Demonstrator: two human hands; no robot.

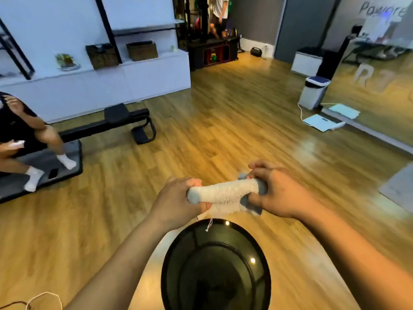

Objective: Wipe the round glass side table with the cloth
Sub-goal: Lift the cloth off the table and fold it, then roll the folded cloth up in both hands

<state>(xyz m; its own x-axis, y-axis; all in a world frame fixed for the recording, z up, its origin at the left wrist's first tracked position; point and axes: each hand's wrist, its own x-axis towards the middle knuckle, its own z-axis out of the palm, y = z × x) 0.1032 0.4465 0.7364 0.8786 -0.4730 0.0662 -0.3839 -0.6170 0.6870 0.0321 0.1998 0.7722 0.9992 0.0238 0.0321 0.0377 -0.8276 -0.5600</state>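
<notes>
A round side table (257, 247) with a dark glass top and black rim stands directly below me at the bottom centre. Above its far edge I hold a whitish-grey cloth (225, 192), rolled into a tight bundle and stretched between both hands. My left hand (176, 202) grips its left end and my right hand (277, 193) grips its right end. A loose thread hangs from the cloth towards the glass. The cloth is in the air, apart from the table.
Wooden floor surrounds the table. A black exercise bench (125, 121) and a seated person (26, 139) on a dark mat are at the left. A white low cabinet (111, 83) lines the back wall; a white bin (314, 91) and mirror wall are at the right.
</notes>
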